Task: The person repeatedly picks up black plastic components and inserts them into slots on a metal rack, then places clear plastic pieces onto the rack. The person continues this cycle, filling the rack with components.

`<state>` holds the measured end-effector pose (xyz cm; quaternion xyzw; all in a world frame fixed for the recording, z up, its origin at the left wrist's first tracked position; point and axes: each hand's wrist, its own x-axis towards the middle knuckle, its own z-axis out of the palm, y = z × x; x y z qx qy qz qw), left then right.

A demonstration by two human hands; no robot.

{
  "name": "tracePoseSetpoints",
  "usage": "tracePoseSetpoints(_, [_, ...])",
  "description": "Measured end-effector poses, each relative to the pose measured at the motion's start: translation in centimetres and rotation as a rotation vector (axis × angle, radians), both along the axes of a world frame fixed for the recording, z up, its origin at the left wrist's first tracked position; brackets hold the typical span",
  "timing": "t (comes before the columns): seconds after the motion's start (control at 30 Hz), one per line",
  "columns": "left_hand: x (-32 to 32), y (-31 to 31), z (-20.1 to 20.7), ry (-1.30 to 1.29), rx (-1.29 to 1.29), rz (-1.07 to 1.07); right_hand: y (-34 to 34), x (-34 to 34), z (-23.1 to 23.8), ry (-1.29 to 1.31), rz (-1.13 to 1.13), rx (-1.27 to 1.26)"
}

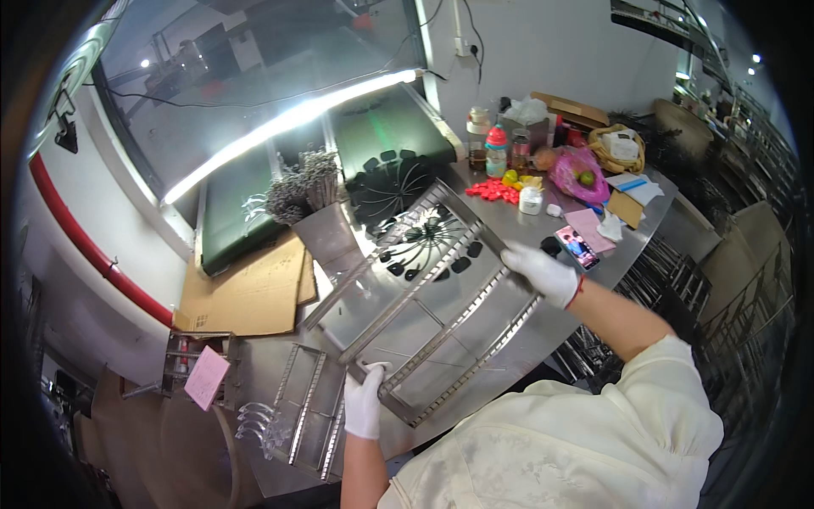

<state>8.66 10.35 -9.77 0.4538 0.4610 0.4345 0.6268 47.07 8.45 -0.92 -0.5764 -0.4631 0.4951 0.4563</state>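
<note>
Both my hands wear white gloves and hold a long metal rack frame [466,311] with notched rails, tilted above the steel table [496,386]. My left hand [363,405] is closed on its lower left end, thumb over the edge. At the opposite end, my right hand [543,272] grips the frame, its fingers partly hidden. Beyond the rails, black pieces on thin dark stems [424,242] lie fanned out on the table. A second, smaller notched rack [297,405] lies to the left of my left hand, beside clear curved plastic pieces [259,424].
Flat cardboard [233,297] and a bundle of thin grey stems [305,182] lie near the green conveyor belts [386,127]. Toward the far right are red pieces [493,191], bottles [496,153], a pink bag [581,174] and a phone [577,247]. A lit tube [292,127] hangs over the belts.
</note>
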Motion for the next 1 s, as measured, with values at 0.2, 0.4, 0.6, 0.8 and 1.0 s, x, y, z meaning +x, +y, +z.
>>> tracePoseSetpoints(0.2, [6.4,8.0,-7.4,1.067,0.374,-0.437,-5.0,7.2,-14.1,0.111,-0.25,-0.315])
tracePoseSetpoints(0.4, [11.8,11.7,-11.3,1.271,0.348,-0.623,-3.0,12.7,-16.8,-0.278,-0.028,-0.451])
tracePoseSetpoints(0.6, [13.3,11.9,-9.7,1.268,0.162,-0.519,1.7,13.6,-12.3,-1.194,0.271,-0.445])
tracePoseSetpoints(0.8, [14.3,10.3,-6.2,1.39,0.14,-0.439,8.5,12.7,-6.7,-1.378,0.318,-0.2])
tracePoseSetpoints(1.0, [13.2,8.1,-6.5,1.368,0.503,-0.076,26.7,8.9,-10.3,-0.995,0.062,0.279])
